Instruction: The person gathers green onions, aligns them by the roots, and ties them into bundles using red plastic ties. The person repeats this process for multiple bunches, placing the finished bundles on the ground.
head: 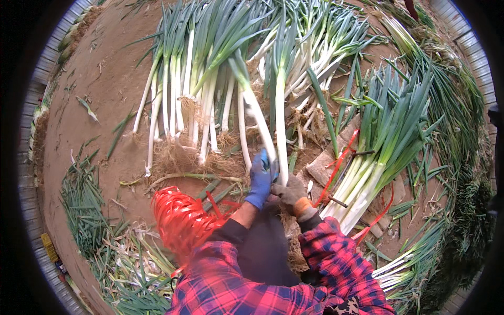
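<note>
My left hand (260, 177), in a blue glove, is closed around the lower white part of a leek-like stalk (258, 114) that leans up to the left. Close beside it my right hand (290, 192), in a brownish knit glove with an orange cuff, grips the root end of an upright white stalk (280, 130). Both stalks have long green leaves. Ahead lies a broad row of similar stalks (208, 114) with shaggy brown roots. To the right, a bundle of cleaned stalks (366, 173) rests beside red plastic ribbon (338, 167) and a thin dark rod (338, 202).
A tangled heap of red ribbon (181, 220) lies left of my arms. Cut leaves and peelings (134, 260) cover the lower left. More green stalks (445, 90) pile along the right side, and another bunch (397, 264) lies at lower right. Flat brown cardboard-like pieces (327, 165) are on the soil.
</note>
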### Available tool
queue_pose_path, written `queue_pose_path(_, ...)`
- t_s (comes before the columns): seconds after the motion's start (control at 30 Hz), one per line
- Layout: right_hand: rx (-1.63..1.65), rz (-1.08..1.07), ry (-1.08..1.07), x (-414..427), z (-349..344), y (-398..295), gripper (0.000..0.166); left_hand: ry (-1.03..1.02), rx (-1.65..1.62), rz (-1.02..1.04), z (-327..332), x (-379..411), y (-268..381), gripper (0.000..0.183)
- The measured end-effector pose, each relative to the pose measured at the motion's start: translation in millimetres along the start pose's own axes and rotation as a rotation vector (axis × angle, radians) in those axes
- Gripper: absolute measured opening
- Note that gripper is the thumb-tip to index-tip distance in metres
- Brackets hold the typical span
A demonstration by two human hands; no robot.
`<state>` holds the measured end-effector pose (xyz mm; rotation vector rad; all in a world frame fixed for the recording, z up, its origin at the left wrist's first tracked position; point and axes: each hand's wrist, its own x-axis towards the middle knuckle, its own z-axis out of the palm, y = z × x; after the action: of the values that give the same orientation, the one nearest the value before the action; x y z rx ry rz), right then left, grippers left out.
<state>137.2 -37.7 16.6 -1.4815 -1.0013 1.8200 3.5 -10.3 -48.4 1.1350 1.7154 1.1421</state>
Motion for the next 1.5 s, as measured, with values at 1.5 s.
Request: queue_pose_path(1.5, 0.687, 0.290, -0.092, -51, -47, -34, 0.060, -0.222, 0.722, -0.249, -58, 197, -63, 0.045)
